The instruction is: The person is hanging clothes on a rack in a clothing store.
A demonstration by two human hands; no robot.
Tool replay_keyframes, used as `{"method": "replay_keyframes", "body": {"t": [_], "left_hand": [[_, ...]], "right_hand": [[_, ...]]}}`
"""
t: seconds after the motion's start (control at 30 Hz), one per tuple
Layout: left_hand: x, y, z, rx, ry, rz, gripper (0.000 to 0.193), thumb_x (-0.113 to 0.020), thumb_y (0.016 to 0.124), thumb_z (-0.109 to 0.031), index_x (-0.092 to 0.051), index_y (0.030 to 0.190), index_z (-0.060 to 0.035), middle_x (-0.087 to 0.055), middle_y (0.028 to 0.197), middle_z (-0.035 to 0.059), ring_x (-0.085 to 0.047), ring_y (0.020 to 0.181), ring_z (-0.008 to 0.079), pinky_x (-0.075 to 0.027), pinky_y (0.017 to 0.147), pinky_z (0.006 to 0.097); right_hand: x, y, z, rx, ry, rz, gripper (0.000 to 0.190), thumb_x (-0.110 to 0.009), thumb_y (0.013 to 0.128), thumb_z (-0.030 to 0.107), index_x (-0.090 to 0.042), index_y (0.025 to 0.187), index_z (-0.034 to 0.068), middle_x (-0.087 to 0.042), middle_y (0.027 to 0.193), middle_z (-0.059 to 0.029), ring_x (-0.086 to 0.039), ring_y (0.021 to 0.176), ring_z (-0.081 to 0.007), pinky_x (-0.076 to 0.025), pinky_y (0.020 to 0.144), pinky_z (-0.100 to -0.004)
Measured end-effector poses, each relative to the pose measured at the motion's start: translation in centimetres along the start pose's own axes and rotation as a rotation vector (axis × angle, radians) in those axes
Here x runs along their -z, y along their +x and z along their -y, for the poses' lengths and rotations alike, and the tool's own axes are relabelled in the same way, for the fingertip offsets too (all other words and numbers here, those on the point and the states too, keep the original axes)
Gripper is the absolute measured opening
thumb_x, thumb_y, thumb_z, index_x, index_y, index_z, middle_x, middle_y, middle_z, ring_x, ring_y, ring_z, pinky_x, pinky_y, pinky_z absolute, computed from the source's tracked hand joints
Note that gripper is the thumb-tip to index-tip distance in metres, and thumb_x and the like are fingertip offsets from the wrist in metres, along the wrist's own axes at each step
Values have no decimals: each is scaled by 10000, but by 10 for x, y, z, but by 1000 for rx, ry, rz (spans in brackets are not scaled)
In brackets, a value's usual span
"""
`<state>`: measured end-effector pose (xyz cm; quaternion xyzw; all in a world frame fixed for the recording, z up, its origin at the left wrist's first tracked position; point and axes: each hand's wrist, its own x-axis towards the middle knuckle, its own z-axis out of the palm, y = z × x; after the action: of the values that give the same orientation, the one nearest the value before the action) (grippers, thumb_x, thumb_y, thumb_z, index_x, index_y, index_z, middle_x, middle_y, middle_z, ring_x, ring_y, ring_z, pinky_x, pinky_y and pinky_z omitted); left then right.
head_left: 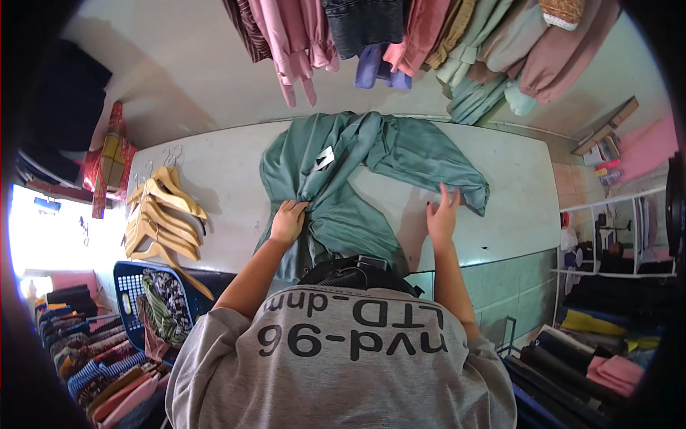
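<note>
A green long-sleeved garment (353,214) lies spread and rumpled on a white table (514,187), its near edge hanging close to my waist. My left hand (289,217) is closed on gathered cloth at the garment's middle. Fingers apart, my right hand (444,214) is just below the sleeve (445,166) that stretches to the right; whether the fingertips touch it I cannot tell. A black and white tag (324,159) rests on the cloth above my left hand.
Several wooden hangers (163,214) are piled at the table's left end. Below them stands a blue plastic basket (126,300) with clothes inside. Garments (364,32) hang overhead along the wall. Folded clothes (579,343) fill the lower right, beside a white rack (595,236).
</note>
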<state>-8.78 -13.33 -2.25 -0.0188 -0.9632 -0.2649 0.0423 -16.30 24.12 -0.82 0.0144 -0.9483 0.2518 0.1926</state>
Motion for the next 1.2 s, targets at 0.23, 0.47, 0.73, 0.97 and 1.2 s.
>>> {"method": "replay_keyframes", "body": {"t": [0.23,0.47,0.73,0.97,1.2], "left_hand": [[-10,-23,-33,3,-205,245,240,-584,755,-60,-613,993,-40,-624,933,169,-597,874,335,-472,783,378],[28,40,-46,-11,-184,778,196,-572,801,-147,-653,966,-80,-663,848,90,-637,779,259,-487,720,329],[-16,181,-110,-295,142,148,561,-518,791,-40,-401,1310,-218,-359,1375,97,-355,1256,299,-330,1025,398],[-72,244,-142,-552,400,339,688,-443,779,30,-303,1373,-287,-294,1422,69,-275,1315,259,-267,1071,419],[-63,243,-119,-531,658,268,267,-510,801,-151,-625,1040,-184,-501,1217,13,-358,1245,232,-240,1062,438]], "right_hand": [[-32,3,44,325,315,597,322,-613,773,210,-571,1063,76,-603,1005,-153,-579,923,-323,-480,755,-393],[-1,-33,0,247,254,608,279,-621,689,132,-589,957,60,-604,918,-166,-577,840,-353,-471,725,-419],[76,-58,-94,-203,25,488,260,-617,661,86,-586,915,35,-599,852,-184,-572,785,-373,-455,697,-432],[91,-57,-68,-243,-108,-59,322,-630,697,110,-570,1012,78,-569,926,-133,-542,878,-335,-445,748,-425],[68,-86,-9,7,-18,318,366,-648,674,129,-565,1030,115,-546,963,-107,-544,883,-316,-476,718,-412]]}}
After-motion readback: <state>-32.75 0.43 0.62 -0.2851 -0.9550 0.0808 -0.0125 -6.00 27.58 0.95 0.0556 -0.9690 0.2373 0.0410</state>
